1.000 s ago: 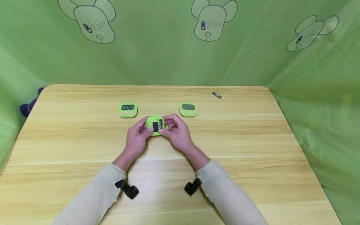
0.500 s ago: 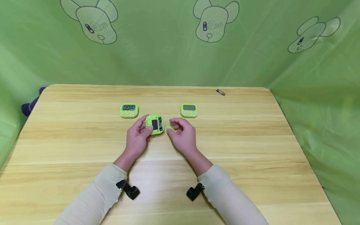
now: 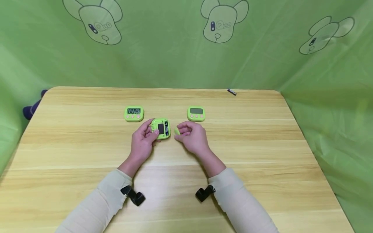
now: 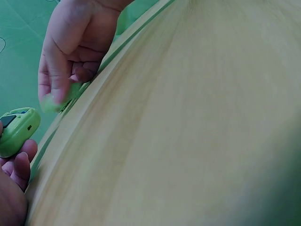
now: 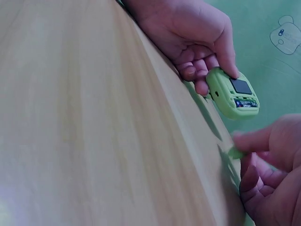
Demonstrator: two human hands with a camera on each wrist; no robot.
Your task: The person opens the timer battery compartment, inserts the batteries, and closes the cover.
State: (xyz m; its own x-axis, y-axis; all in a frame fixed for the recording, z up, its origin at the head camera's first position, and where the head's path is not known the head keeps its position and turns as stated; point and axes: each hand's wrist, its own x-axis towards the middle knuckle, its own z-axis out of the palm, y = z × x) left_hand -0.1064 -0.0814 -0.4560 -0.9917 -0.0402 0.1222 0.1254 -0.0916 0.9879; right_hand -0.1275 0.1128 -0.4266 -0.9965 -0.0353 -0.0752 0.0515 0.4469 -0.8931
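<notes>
Between thumb and fingers my left hand (image 3: 141, 140) grips a green digital timer (image 3: 161, 128), its back turned up. A black square (image 5: 241, 86) sits on that back, and beside it the battery compartment lies uncovered with a battery (image 5: 246, 103) in it. A short gap to the right, my right hand (image 3: 193, 137) pinches a small green piece (image 3: 176, 131) that looks like a battery cover; it is blurred in the left wrist view. Both hands are above the wooden table (image 3: 186, 194).
Two more green timers lie face up beyond the hands: the left timer (image 3: 134, 114) reads 00:00, the right timer (image 3: 196, 114) has a blank screen. A loose battery (image 3: 231, 92) is near the table's far edge. Green cloth (image 3: 169, 58) hangs behind.
My right hand has come off the timer and moved right with the small green piece. The loose battery has shifted right and toward the far edge. My left hand stays nearly still.
</notes>
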